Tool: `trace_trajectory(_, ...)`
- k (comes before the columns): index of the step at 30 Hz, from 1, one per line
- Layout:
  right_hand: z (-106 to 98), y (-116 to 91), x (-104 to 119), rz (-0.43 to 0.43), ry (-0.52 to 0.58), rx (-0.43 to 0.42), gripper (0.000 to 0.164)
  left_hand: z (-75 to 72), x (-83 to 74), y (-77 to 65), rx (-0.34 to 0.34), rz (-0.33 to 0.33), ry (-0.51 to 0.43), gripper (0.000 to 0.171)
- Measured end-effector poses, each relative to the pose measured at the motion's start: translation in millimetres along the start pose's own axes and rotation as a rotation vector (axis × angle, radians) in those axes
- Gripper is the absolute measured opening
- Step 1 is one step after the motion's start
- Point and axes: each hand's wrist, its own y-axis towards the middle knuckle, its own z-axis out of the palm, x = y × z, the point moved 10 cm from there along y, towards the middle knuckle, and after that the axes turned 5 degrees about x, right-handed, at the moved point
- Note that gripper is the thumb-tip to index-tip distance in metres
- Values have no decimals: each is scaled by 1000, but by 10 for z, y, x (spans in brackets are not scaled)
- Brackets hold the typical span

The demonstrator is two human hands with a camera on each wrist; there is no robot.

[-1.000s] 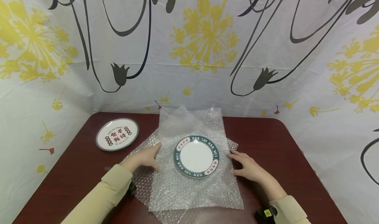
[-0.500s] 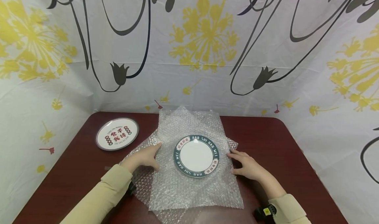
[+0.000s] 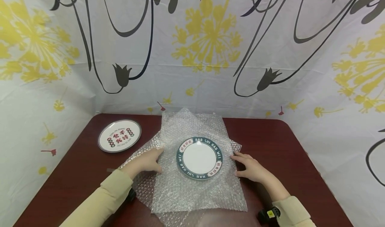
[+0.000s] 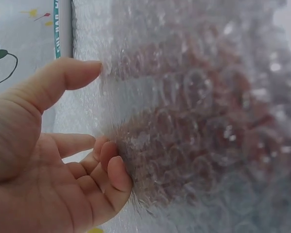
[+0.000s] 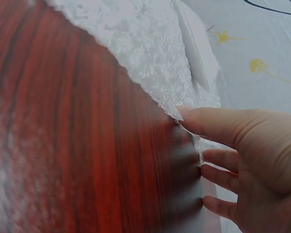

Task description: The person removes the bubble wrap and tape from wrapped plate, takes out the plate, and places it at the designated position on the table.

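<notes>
A round plate (image 3: 200, 158) with a green lettered rim lies face up on a sheet of bubble wrap (image 3: 198, 195) in the head view. My left hand (image 3: 146, 161) is at the sheet's left edge, thumb apart from the fingers. In the left wrist view that thumb (image 4: 77, 74) touches the wrap, while the other fingers bend loosely near its edge. At the right edge is my right hand (image 3: 251, 168). Its thumb (image 5: 203, 119) touches the wrap's border in the right wrist view, with the other fingertips resting at the tabletop. Neither hand touches the plate.
A second bubble wrap sheet (image 3: 144, 190) lies askew under the first. On the dark red table (image 3: 279, 147), a white plate (image 3: 119, 136) with red characters sits at the back left. A patterned cloth (image 3: 210, 86) hangs behind and at both sides.
My left hand and forearm have shifted slightly left and toward me, with the fingers a little lower. The right hand, plate and bubble wrap look almost unchanged.
</notes>
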Motion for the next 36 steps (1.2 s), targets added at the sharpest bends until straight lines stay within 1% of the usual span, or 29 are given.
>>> trace_trajectory(6, -6, -5, -2, -6, 1, -8, 61, -5, -26, -50, -39, 10, 46, 79)
trace_trajectory(10, 0, -6, -13, -4, 4, -13, 61, -16, -69, -81, -56, 10, 71, 74)
trace_trajectory(16, -3, -5, -18, -5, 6, -19, 61, -15, -91, -95, -76, 2, 124, 67)
trace_trajectory(19, -3, -4, -20, -5, 8, -19, 62, -36, -141, -113, -102, 26, 158, 61)
trace_trajectory(23, 1, 3, -35, -1, 6, -18, 63, -65, -227, -130, -141, 80, 208, 56)
trace_trajectory(29, 20, 13, -60, 9, 12, -17, 64, -74, -313, -130, -162, 119, 254, 52)
trace_trajectory(31, 18, 13, -60, 9, 16, -19, 64, -79, -338, -121, -173, 124, 256, 48)
trace_trajectory(33, 12, 12, -59, 10, 22, -20, 64, -83, -364, -105, -182, 129, 237, 41)
trace_trajectory(34, 9, 11, -55, 7, 22, -20, 64, -83, -371, -96, -183, 125, 219, 39)
trace_trajectory(36, 3, 7, -47, 7, 23, -18, 64, -77, -376, -71, -178, 110, 151, 37)
